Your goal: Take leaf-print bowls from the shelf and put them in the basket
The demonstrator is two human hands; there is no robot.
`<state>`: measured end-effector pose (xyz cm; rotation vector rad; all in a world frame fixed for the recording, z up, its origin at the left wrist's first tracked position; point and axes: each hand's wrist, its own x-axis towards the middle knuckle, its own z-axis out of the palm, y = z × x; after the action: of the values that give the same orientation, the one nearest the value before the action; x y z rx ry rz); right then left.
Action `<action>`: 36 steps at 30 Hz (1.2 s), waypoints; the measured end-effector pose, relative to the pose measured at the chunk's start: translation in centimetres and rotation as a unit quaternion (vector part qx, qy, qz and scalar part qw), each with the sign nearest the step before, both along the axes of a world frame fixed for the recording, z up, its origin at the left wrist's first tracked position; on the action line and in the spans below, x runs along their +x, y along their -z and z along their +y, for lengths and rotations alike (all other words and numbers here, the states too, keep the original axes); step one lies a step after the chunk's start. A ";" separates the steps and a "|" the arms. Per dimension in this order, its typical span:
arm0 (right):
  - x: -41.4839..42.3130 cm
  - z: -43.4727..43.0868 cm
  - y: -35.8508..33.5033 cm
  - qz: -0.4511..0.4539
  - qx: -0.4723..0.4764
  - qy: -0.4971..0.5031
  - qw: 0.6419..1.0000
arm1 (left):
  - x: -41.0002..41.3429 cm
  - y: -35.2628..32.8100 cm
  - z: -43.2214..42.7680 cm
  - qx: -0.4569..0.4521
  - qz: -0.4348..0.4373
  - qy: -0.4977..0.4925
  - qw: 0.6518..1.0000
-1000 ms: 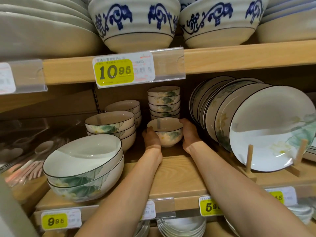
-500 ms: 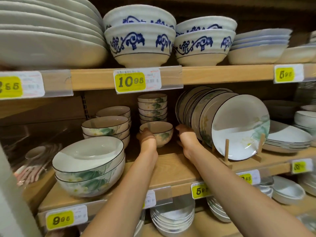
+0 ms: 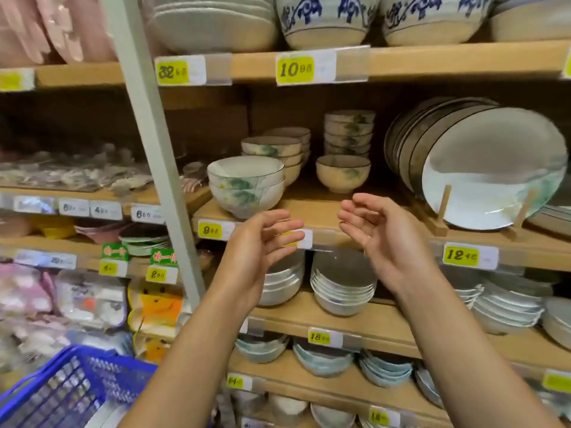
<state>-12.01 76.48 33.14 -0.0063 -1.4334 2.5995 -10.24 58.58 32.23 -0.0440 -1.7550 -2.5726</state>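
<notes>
At lower left, nearest the camera, a blue basket (image 3: pixel 61 393) is seen; its contents cannot be made out. Both forearms are raised before the shelving. Left hand (image 3: pixel 256 251): fingers loosely curled, palm turned inward, nothing held. Right hand (image 3: pixel 380 239): fingers likewise loosely bent, nothing held. The hands are held apart from each other, in front of the wooden shelf (image 3: pixel 312 208) edge, and no ware is touched. Beyond them, a single small leaf-print bowl (image 3: pixel 343 173) is set upright on that shelf, between two stacked large leaf-print bowls (image 3: pixel 246 185) on the left and upright plates (image 3: pixel 491 168) in a wooden rack on the right. Behind it, a stack of small bowls (image 3: pixel 349 132) is noted. Motion blur is present throughout.
</notes>
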 end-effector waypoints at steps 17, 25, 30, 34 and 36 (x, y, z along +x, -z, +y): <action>13.2 -18.8 16.5 -0.187 0.072 -0.252 0.947 | 22.3 14.4 -22.3 0.041 -0.191 -0.331 0.923; 16.5 -30.6 20.8 -0.235 0.133 -0.270 0.924 | 28.6 17.0 -33.8 0.027 -0.240 -0.352 0.904; 18.3 -37.3 22.8 -0.263 0.181 -0.272 0.908 | 31.5 19.1 -40.2 0.018 -0.262 -0.349 0.900; 18.7 -40.7 24.1 -0.280 0.220 -0.276 0.893 | 31.6 20.8 -43.7 0.028 -0.287 -0.338 0.896; 18.0 -42.1 25.1 -0.288 0.238 -0.270 0.888 | 30.6 21.5 -45.1 0.036 -0.298 -0.332 0.894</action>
<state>6.00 34.41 8.01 -0.4008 -2.5868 2.6772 20.38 13.51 10.68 1.2310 -1.4118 -2.2178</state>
